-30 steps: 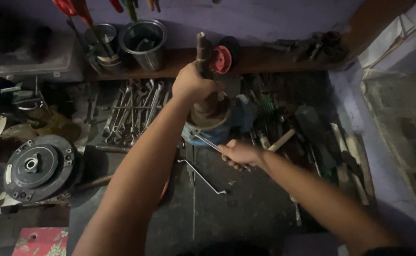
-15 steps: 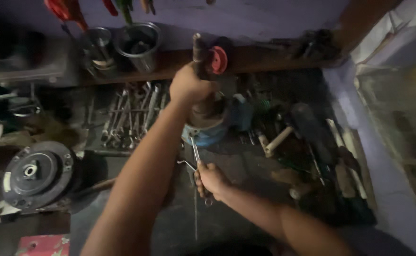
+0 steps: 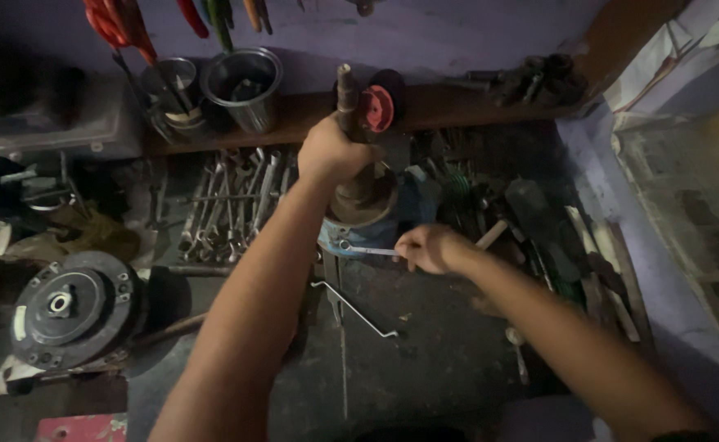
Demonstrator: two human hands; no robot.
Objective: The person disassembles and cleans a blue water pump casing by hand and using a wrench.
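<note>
A dim workshop bench [image 3: 425, 360], dark and greasy, runs under a purple wall, with a wooden ledge [image 3: 449, 106] along its back edge.

Head view: the left hand [image 3: 331, 151] is closed around an upright metal shaft [image 3: 345, 94] that rises from a round rusty part [image 3: 365, 200] seated in a blue housing [image 3: 408, 200]. Just beside the gripped shaft, to its right, a red round cap [image 3: 376, 109] stands against the ledge. Below that grip, the right hand [image 3: 429, 248] is closed on the end of a slim ring spanner [image 3: 367, 250]; the spanner lies level, its ring end reaching left to the base of the blue housing. Whether the ring sits on a bolt cannot be told. Below the spanner grip, a bent steel rod [image 3: 355, 309] lies loose on the bench. Left of the shaft grip, a row of spanners [image 3: 232, 200] lies spread out, and above them two steel cups [image 3: 212, 90] hold tools. Far left of both hands rests a round black clutch plate [image 3: 69, 307]. Right of the spanner grip, assorted tools [image 3: 531, 213] lie heaped.
</note>
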